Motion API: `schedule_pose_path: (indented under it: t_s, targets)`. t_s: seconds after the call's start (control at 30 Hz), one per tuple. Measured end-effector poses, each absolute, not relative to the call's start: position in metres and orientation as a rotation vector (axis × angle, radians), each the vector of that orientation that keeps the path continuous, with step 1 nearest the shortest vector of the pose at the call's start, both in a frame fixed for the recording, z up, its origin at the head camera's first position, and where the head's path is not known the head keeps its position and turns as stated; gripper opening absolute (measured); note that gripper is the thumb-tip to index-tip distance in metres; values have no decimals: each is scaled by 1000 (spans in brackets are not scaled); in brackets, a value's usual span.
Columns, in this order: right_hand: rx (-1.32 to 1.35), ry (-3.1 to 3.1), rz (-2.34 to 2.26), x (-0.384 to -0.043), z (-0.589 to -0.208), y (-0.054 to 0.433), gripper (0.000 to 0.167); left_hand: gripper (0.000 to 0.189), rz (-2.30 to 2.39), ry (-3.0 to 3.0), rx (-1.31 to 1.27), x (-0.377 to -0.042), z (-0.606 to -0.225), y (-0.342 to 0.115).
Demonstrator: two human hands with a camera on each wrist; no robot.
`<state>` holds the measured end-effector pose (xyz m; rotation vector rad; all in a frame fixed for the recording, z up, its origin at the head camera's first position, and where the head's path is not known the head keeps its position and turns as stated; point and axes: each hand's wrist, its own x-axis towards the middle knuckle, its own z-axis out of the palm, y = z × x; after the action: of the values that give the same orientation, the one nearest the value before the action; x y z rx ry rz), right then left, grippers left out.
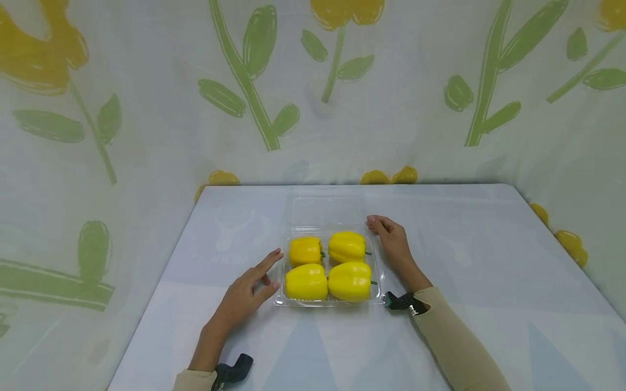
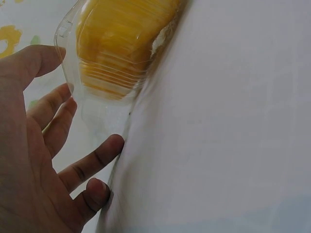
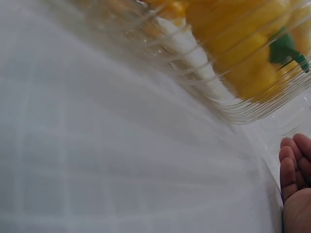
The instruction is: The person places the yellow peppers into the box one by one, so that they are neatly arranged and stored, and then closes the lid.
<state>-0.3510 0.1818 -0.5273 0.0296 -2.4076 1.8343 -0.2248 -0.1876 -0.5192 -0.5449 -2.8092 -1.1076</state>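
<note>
A clear plastic clamshell box [image 1: 329, 302] lies on the table with its transparent lid [image 1: 326, 210] folded back flat. Several yellow bell peppers fill the base in two rows; the front right bell pepper [image 1: 350, 282] has its green stem to the right. At the box's left side is my left hand [image 1: 244, 293], its fingers spread and thumb tip at the clear rim [image 2: 63, 36]. My right hand [image 1: 393, 241] is by the back right corner, fingertips beside the hinge and lid. In the right wrist view its fingers [image 3: 287, 177] lie together, slightly bent, with nothing visible between them.
The white table [image 1: 235, 228] has pale blue triangle patterns near its front. A cloth wall [image 1: 166, 108] printed with yellow flowers and green leaves stands behind and at both sides. Black wrist-camera mounts [image 1: 237, 369] stick out from both wrists, the right one close to the box's front right corner.
</note>
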Motion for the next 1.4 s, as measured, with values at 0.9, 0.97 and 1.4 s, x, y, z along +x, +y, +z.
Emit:
schedule_pose_path:
  t_s: [0.9,0.97,1.4]
  targets:
    - [146,-2309,1649,-342,-526,184,41,60,-1091,-2827,-537,-224,-521,-187]
    - [166,-2285,1642,-342,-524,183,38,60,-1082,-2831,-535,-225,-520,-187]
    - [206,-2206,1681,-340,-519,183,28,61,-1084,-2838,-535,-225,-517,-189]
